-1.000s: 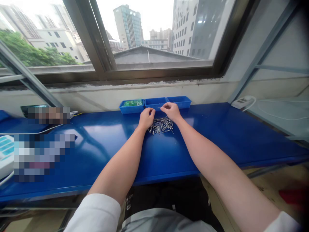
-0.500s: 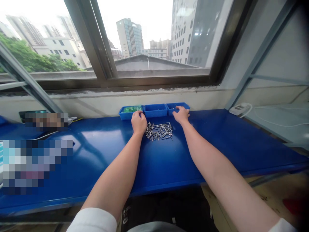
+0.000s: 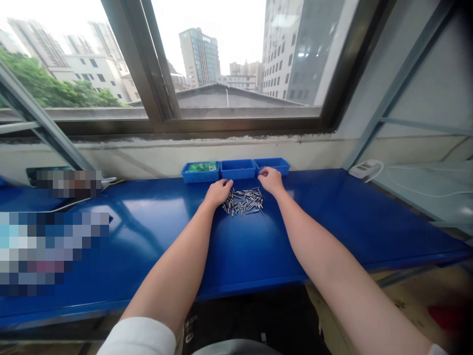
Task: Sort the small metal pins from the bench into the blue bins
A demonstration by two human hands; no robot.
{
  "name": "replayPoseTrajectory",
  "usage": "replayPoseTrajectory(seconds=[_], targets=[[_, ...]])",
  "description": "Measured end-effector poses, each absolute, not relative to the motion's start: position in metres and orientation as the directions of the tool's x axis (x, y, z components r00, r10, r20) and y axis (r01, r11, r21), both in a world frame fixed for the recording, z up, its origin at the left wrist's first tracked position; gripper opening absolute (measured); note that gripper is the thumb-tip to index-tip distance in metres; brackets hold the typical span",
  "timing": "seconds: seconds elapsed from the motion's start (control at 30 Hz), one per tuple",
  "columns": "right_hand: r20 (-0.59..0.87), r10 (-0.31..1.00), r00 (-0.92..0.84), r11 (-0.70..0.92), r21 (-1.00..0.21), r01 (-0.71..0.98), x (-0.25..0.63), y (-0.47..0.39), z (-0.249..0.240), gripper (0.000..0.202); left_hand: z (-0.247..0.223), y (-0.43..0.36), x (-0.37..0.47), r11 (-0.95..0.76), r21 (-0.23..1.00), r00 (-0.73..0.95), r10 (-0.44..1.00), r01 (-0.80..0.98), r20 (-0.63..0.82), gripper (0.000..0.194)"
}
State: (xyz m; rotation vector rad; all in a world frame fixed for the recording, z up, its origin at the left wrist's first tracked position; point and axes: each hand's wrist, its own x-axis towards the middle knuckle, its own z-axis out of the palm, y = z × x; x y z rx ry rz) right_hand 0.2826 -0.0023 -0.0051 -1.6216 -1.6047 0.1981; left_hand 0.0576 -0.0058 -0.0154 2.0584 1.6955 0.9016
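Note:
A loose pile of small silvery metal pieces [image 3: 244, 201] lies on the blue table. My left hand [image 3: 219, 192] is at the pile's left edge, thumb and fingers closed together; whatever they pinch is too small to make out. Behind the pile's right side is my right hand [image 3: 271, 180], its fingers curled in a pinch, in front of the right blue bin [image 3: 283, 166]; its contents are hidden too. The middle blue bin [image 3: 238, 170] has a few tiny bits inside. Green packets [image 3: 202, 167] fill the left blue bin [image 3: 201, 177].
The bins stand along the back edge of the table [image 3: 155, 222], below a window. A white power strip [image 3: 365, 168] with a cable is at the back right. Blurred-out items and a cable lie at the left. Metal frame posts rise on both sides.
My left hand has moved right, from beside the left bin towards the pile. My right hand has drawn back from the right bin and shifted left, with its fingers now curled in.

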Motion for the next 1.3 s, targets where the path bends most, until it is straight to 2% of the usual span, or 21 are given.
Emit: replayPoseTrajectory(seconds=[0.1,0.2,0.43,0.53,0.67,0.8,1.03,1.17,1.3], targets=[[0.297,0.953,0.062,0.142,-0.616,0.775,0.279,-0.003,-0.011,0.018,-0.018,-0.009,0.061,-0.313,0.542,0.229,0.949,0.780,0.219,0.059],[0.236,0.972,-0.009,0.148,-0.579,0.802,0.278,-0.002,-0.016,0.013,-0.017,-0.012,0.063,-0.350,0.523,0.287,0.937,0.777,0.201,0.062],[0.233,0.970,-0.072,0.185,-0.512,0.839,0.277,0.001,-0.021,0.014,-0.009,-0.022,0.069,-0.426,0.538,0.376,0.903,0.727,0.207,0.055],[0.269,0.959,-0.093,0.225,-0.520,0.824,0.271,-0.001,-0.018,0.015,-0.009,-0.023,0.071,-0.453,0.550,0.395,0.890,0.701,0.228,0.050],[0.399,0.904,-0.153,0.377,-0.577,0.724,0.259,-0.009,-0.010,0.014,-0.010,-0.023,0.072,-0.489,0.556,0.398,0.872,0.672,0.287,0.042],[0.413,0.883,-0.224,0.463,-0.683,0.565,0.247,-0.016,-0.004,0.010,-0.010,-0.023,0.073,-0.547,0.562,0.407,0.837,0.620,0.366,0.035],[0.386,0.902,-0.195,0.432,-0.830,0.354,0.239,-0.018,-0.004,0.009,-0.007,-0.023,0.074,-0.588,0.513,0.371,0.802,0.625,0.468,0.025],[0.367,0.914,-0.175,0.401,-0.883,0.242,0.243,-0.015,-0.003,0.019,-0.008,-0.021,0.073,-0.554,0.534,0.274,0.812,0.639,0.515,0.023],[0.325,0.933,-0.158,0.348,-0.925,0.151,0.248,-0.015,0.001,0.020,-0.011,-0.017,0.073,-0.547,0.549,0.250,0.815,0.632,0.523,0.022]])
